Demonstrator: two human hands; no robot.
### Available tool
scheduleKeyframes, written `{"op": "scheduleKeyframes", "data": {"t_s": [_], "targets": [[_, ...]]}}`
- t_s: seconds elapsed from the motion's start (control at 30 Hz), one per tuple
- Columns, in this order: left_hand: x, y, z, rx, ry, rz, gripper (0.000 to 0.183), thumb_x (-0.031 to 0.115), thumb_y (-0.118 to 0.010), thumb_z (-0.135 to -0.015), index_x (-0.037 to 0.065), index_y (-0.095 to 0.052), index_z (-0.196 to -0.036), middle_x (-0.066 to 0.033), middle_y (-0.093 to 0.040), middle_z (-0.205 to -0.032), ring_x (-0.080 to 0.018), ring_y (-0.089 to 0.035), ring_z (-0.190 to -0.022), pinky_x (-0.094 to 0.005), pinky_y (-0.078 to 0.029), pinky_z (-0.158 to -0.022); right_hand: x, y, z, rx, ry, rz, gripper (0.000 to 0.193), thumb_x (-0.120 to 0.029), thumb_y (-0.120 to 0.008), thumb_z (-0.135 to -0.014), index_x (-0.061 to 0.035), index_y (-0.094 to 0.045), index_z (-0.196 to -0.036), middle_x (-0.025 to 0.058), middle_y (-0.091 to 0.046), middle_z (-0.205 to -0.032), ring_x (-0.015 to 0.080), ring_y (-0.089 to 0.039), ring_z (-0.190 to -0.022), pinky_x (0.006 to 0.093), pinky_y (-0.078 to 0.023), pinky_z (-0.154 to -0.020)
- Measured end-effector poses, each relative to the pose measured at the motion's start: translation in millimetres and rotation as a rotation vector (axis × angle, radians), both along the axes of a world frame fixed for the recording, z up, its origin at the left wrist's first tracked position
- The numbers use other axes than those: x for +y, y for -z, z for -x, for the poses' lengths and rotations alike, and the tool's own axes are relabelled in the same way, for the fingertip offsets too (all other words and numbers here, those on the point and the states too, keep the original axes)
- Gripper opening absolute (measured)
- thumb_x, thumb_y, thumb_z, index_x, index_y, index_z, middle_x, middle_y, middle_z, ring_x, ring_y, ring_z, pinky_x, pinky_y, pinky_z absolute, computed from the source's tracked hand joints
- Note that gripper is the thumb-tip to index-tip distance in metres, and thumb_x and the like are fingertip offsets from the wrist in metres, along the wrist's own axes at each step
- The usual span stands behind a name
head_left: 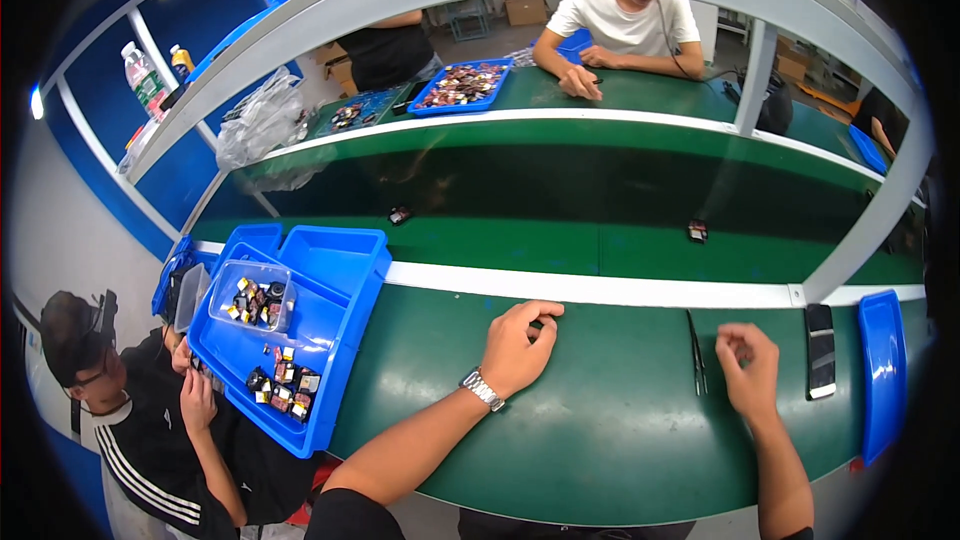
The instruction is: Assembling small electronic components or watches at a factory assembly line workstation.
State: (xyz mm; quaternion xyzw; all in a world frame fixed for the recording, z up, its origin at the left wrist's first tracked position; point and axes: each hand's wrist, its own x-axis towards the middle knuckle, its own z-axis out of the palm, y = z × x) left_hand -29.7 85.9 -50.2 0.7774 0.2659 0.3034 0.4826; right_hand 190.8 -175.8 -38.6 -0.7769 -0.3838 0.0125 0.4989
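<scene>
My left hand (pixel 518 345), with a metal wristwatch (pixel 482 389) on it, rests on the green mat (pixel 600 430). Its fingers curl around a small dark part (pixel 537 324) close to the white strip. My right hand (pixel 748 367) hovers just above the mat farther right, fingertips pinched together; I cannot make out anything between them. Black tweezers (pixel 695 350) lie on the mat just left of my right hand, untouched. A dark phone (pixel 820 348) lies to its right.
A blue tray (pixel 340 290) at left holds small mixed parts and a clear plastic box (pixel 252 295). A narrow blue tray (pixel 883 370) stands at right. Two small parts (pixel 400 214) (pixel 697 231) sit on the green belt. A co-worker (pixel 150 420) sits lower left; two others work opposite.
</scene>
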Motion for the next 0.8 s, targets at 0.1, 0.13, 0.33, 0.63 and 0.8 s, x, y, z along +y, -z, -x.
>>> {"op": "scheduleKeyframes", "data": {"t_s": [0.1, 0.13, 0.33, 0.63, 0.8], "targets": [[-10, -3, -5, 0.083, 0.076, -0.188, 0.016, 0.002, -0.062, -0.087, 0.004, -0.071, -0.099, -0.0112, -0.074, -0.097, -0.0217, -0.069, -0.077, -0.0307, -0.055, -0.07, -57, -7, 21, 0.007, 0.048, 0.026, 0.013, 0.003, -0.067, -0.083, 0.0003, -0.068, -0.095, 0.0051, -0.064, -0.079, 0.01, -0.056, -0.065, 0.0236, -0.044, -0.058], [-12, 1, -12, 0.018, 0.113, -0.305, 0.016, 0.002, -0.062, -0.085, 0.006, -0.072, -0.097, -0.0098, -0.074, -0.098, -0.0242, -0.068, -0.08, -0.033, -0.054, -0.074, -84, -12, 29, -0.091, 0.126, 0.022, 0.013, 0.004, -0.066, -0.082, 0.0002, -0.069, -0.094, 0.0056, -0.064, -0.078, 0.0106, -0.056, -0.063, 0.0242, -0.044, -0.057], [0, -11, 24, 0.13, 0.027, -0.402, 0.014, -0.003, -0.063, -0.083, 0.004, -0.071, -0.091, -0.0114, -0.074, -0.099, -0.0239, -0.066, -0.088, -0.0318, -0.052, -0.076, -162, -58, -7, -0.423, 0.412, -0.018, 0.012, 0.001, -0.068, -0.082, -0.0023, -0.07, -0.093, 0.0094, -0.065, -0.078, 0.0161, -0.055, -0.059, 0.0278, -0.044, -0.056], [-28, -21, -6, 0.266, 0.224, -0.837, 0.016, -0.004, -0.059, -0.087, -0.002, -0.07, -0.098, -0.0178, -0.07, -0.113, -0.0344, -0.065, -0.101, -0.0413, -0.051, -0.092, -516, -49, -308, -0.315, 1.318, 0.37, 0.026, -0.015, -0.063, -0.08, -0.0029, -0.072, -0.102, 0.0166, -0.072, -0.094, 0.029, -0.071, -0.088, 0.0384, -0.055, -0.082], [-45, -25, 9, 0.372, 0.135, -0.896, 0.027, -0.007, -0.053, -0.086, -0.003, -0.069, -0.108, -0.021, -0.068, -0.119, -0.0369, -0.064, -0.106, -0.0433, -0.049, -0.097, -592, 11, -394, -0.124, 1.349, 0.374, 0.028, -0.016, -0.065, -0.078, -0.0031, -0.071, -0.103, 0.0156, -0.072, -0.09, 0.0306, -0.07, -0.089, 0.0401, -0.054, -0.084]]}}
